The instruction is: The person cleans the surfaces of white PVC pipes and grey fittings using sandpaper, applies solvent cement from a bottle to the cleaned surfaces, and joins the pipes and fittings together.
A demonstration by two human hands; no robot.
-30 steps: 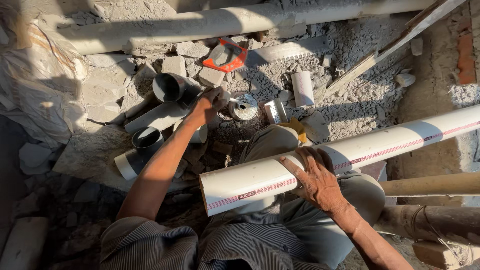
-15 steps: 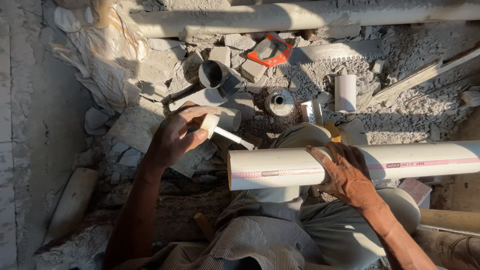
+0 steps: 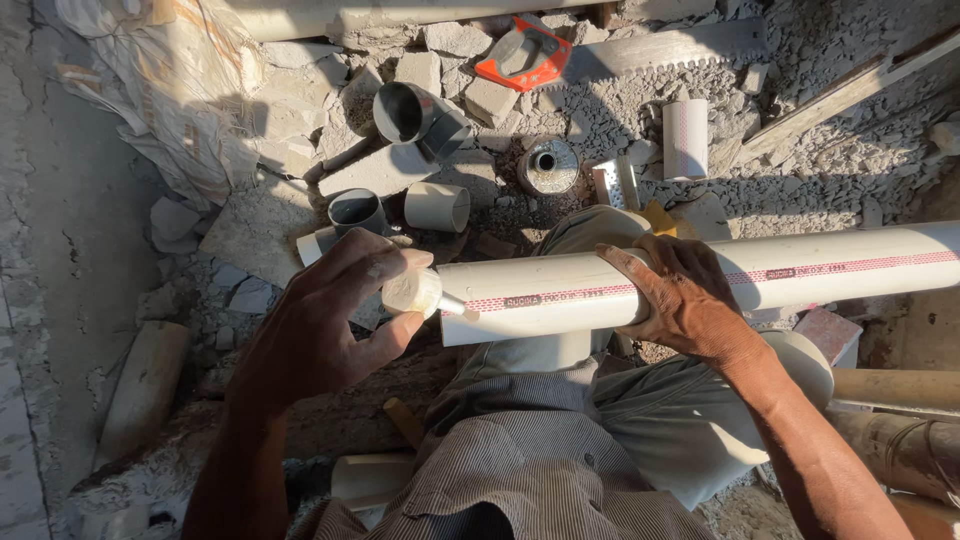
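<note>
A long white plastic pipe (image 3: 800,272) with a red stripe lies across my knees, its cut end toward the left. My right hand (image 3: 682,298) rests on top of the pipe near its middle and presses it down. My left hand (image 3: 325,325) holds a small white applicator cap with a brush tip (image 3: 418,293); the tip touches the pipe's cut end (image 3: 450,305). A round metal tin (image 3: 547,166) with an open hole in its lid stands on the rubble beyond the pipe.
Short pipe offcuts (image 3: 437,207) and grey fittings (image 3: 402,110) lie among broken stone. An orange-handled saw (image 3: 620,50) rests at the top. A short striped pipe piece (image 3: 685,138) stands at the right. More pipes (image 3: 895,390) lie at lower right, a white sack (image 3: 170,80) at upper left.
My left hand left the tin, carried the applicator cap back toward me and brought its tip to the pipe's cut end. My right hand stayed on the pipe.
</note>
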